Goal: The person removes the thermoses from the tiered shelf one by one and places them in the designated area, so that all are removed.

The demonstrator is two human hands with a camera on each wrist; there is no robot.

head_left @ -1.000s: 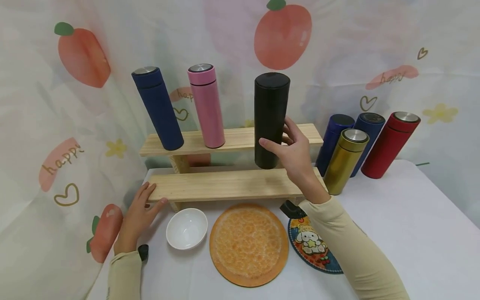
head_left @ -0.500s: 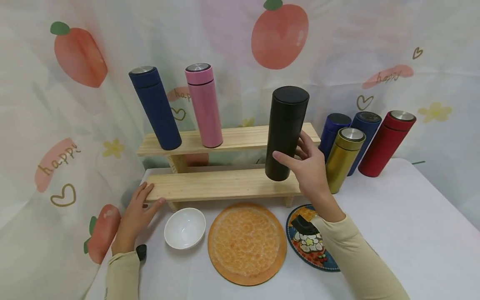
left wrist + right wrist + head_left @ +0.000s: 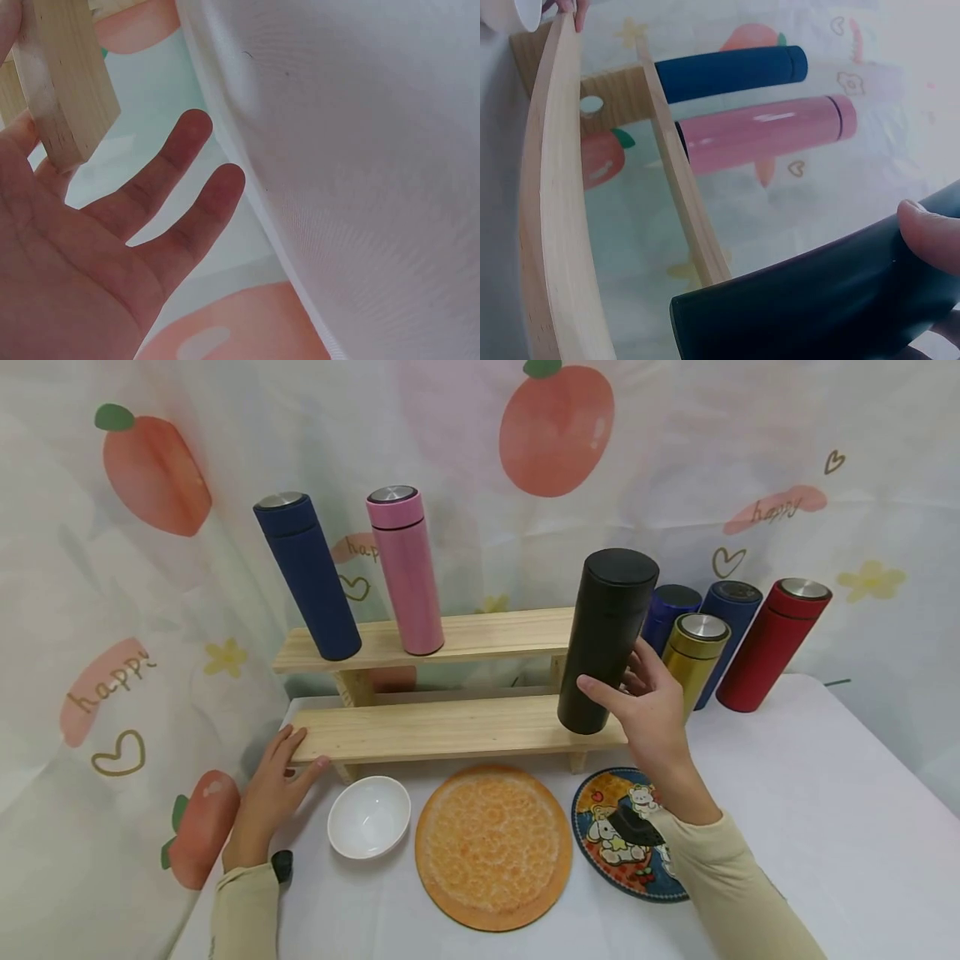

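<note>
My right hand (image 3: 654, 714) grips a black thermos bottle (image 3: 609, 627) round its lower half, thumb across the front. The bottle is raised in front of the right end of a two-tier wooden stand (image 3: 450, 727), its top leaning slightly right. In the right wrist view the bottle's base (image 3: 705, 322) points toward the stand. My left hand (image 3: 264, 806) holds the left end of the stand's lower board. In the left wrist view the board's end (image 3: 71, 90) lies between thumb and first fingers, with two other fingers (image 3: 206, 202) spread free.
A navy thermos (image 3: 311, 581) and a pink thermos (image 3: 408, 577) stand on the upper tier. At right stand gold (image 3: 693, 664), red (image 3: 772, 652) and two blue thermoses (image 3: 727, 618). In front lie a white bowl (image 3: 369, 818), an orange round mat (image 3: 493, 852) and a patterned mat (image 3: 622, 868).
My right hand has carried the black thermos rightward and down, away from the upper tier and toward the thermoses at right. My left hand has stayed on the board's end.
</note>
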